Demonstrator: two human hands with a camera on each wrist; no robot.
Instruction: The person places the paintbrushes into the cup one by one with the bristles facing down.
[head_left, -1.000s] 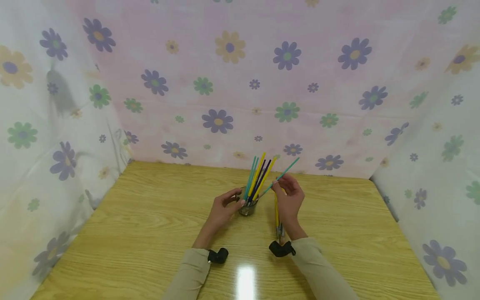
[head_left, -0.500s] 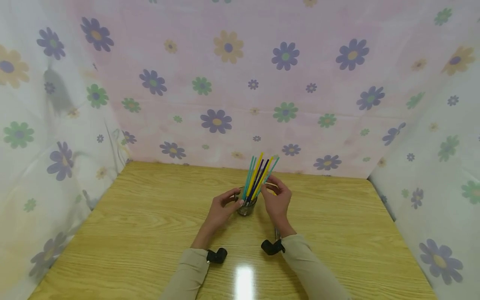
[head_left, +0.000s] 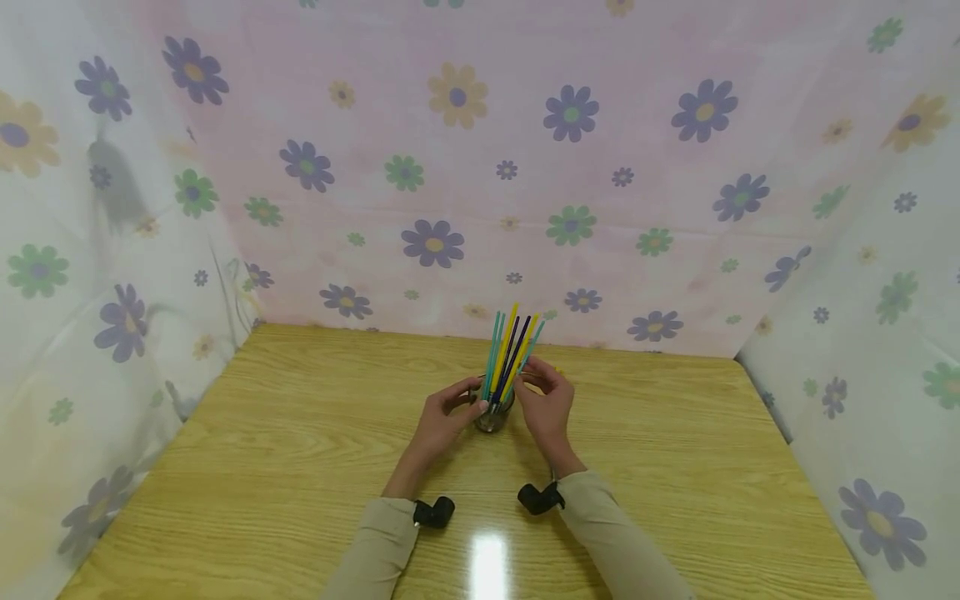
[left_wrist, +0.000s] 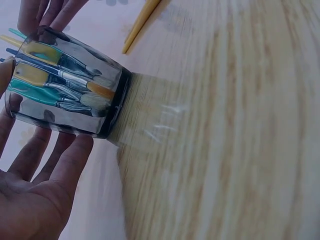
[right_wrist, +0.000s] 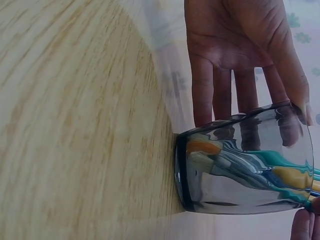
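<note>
A smoky clear glass [head_left: 491, 422] stands on the table, holding several paintbrushes bristle-end down, with turquoise, yellow and dark purple handles fanning out above it. My left hand [head_left: 444, 423] grips the glass, its thumb near the rim and fingers round the far side. In the left wrist view, bristles and metal ferrules [left_wrist: 75, 82] show through the glass wall. At the rim's right side, my right hand [head_left: 547, 410] pinches the rightmost turquoise paintbrush [head_left: 536, 335], which leans right with its lower part in the glass. The right fingertips [right_wrist: 301, 222] show at the corner of the right wrist view.
Another yellow-handled paintbrush [left_wrist: 142, 25] lies on the wood-grain table [head_left: 300, 467], mostly hidden by my right hand in the head view. Flower-patterned cloth [head_left: 510, 192] walls in the table's back and sides. Black wrist cameras [head_left: 435, 512] sit at both sleeves.
My right hand has moved left to the glass, bringing the turquoise paintbrush in among the others and tilting it more upright. The left hand keeps its grip on the glass.
</note>
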